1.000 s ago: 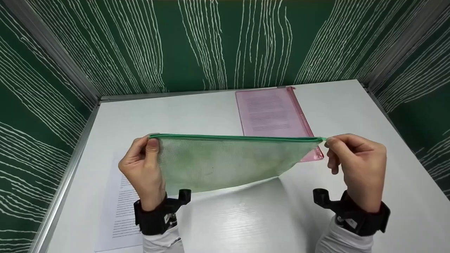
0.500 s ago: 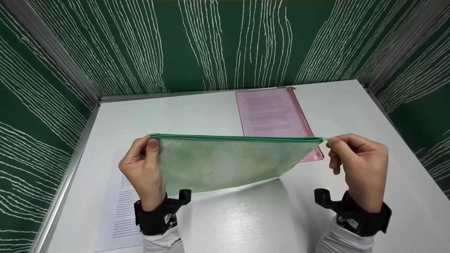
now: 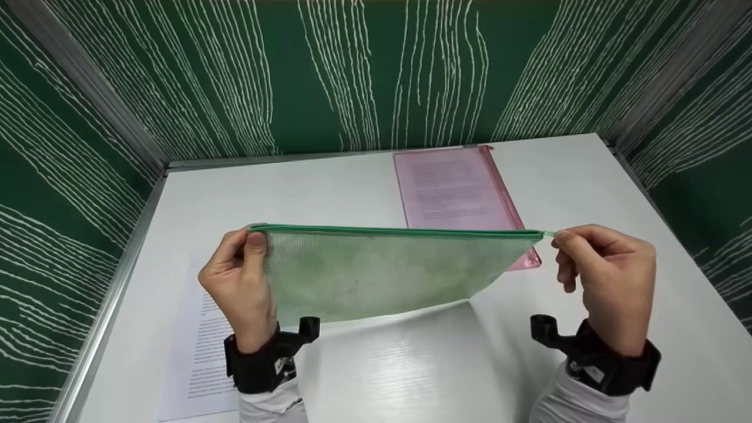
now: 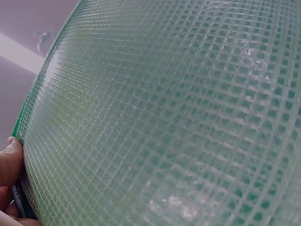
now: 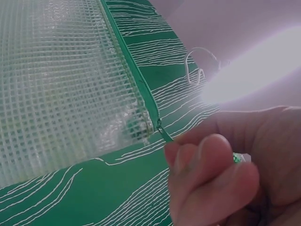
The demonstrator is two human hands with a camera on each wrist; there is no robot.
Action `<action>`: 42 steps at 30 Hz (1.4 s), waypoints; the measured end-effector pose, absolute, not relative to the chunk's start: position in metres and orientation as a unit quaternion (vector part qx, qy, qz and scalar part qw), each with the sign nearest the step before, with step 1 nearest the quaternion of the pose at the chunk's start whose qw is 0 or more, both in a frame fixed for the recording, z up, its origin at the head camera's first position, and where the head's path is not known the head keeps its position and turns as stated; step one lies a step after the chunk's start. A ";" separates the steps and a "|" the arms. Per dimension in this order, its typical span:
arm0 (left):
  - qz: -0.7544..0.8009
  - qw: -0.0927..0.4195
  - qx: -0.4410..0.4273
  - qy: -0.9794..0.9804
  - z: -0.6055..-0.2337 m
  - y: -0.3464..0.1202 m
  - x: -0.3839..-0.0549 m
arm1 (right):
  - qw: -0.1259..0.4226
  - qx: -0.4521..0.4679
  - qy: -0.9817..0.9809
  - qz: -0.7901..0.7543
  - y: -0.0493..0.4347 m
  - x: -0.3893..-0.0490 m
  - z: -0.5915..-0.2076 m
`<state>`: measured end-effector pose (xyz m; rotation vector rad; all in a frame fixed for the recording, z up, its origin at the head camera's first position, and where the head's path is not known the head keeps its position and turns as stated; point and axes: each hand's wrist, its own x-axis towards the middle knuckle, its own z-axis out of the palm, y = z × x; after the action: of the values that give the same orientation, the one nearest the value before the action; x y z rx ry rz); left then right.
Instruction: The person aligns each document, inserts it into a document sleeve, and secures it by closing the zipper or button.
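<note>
The left hand pinches a green mesh pouch by one corner; the right hand pinches, I think, its zip pull.

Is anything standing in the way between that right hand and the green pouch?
Nothing visible: the right hand pinches the zipper pull at one corner of the green pouch. The pink pouch lies on the table beyond, not between them.
</note>
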<state>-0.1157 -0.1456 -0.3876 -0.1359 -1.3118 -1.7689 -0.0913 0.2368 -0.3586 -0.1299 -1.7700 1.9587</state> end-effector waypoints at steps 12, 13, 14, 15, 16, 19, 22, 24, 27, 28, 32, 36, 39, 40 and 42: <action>-0.726 0.435 -0.064 -0.529 -0.386 -0.145 -0.116 | 0.214 -0.067 -0.731 0.644 0.243 -0.093 -0.361; -0.726 0.433 -0.066 -0.530 -0.386 -0.145 -0.116 | 0.210 -0.067 -0.745 0.630 0.243 -0.093 -0.361; -0.726 0.431 -0.069 -0.531 -0.386 -0.145 -0.116 | 0.207 -0.065 -0.761 0.612 0.243 -0.094 -0.362; -0.726 0.428 -0.072 -0.534 -0.387 -0.145 -0.116 | 0.206 -0.063 -0.775 0.594 0.243 -0.094 -0.362; -0.725 0.425 -0.075 -0.537 -0.387 -0.145 -0.115 | 0.208 -0.061 -0.791 0.571 0.243 -0.095 -0.362; -0.722 0.414 -0.082 -0.548 -0.388 -0.145 -0.115 | 0.245 -0.060 -0.823 0.509 0.242 -0.095 -0.363; -0.721 0.401 -0.086 -0.558 -0.388 -0.143 -0.115 | 0.325 -0.062 -0.827 0.455 0.238 -0.094 -0.363; -0.724 0.392 -0.088 -0.561 -0.388 -0.142 -0.116 | 0.380 -0.040 -0.816 0.434 0.232 -0.092 -0.362; -0.725 0.378 -0.092 -0.569 -0.389 -0.137 -0.118 | 0.414 0.047 -0.805 0.424 0.214 -0.087 -0.359; -0.722 0.375 -0.095 -0.574 -0.389 -0.136 -0.118 | 0.409 0.082 -0.806 0.420 0.205 -0.085 -0.358; -0.696 0.361 -0.107 -0.612 -0.389 -0.130 -0.117 | 0.338 0.212 -0.827 0.396 0.176 -0.083 -0.362; -0.671 0.347 -0.121 -0.644 -0.389 -0.126 -0.116 | 0.235 0.270 -0.856 0.373 0.159 -0.088 -0.370; -0.663 0.341 -0.132 -0.654 -0.388 -0.124 -0.115 | 0.152 0.282 -0.870 0.374 0.155 -0.094 -0.375; -0.661 0.341 -0.135 -0.655 -0.388 -0.124 -0.115 | 0.127 0.286 -0.873 0.374 0.155 -0.096 -0.377; -0.658 0.342 -0.142 -0.656 -0.387 -0.123 -0.114 | 0.082 0.294 -0.878 0.368 0.155 -0.099 -0.379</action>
<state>-0.1144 -0.1230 -0.3867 -0.3684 -1.7052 -1.7109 -0.0994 0.1548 -0.3787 0.8783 -2.6242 1.0999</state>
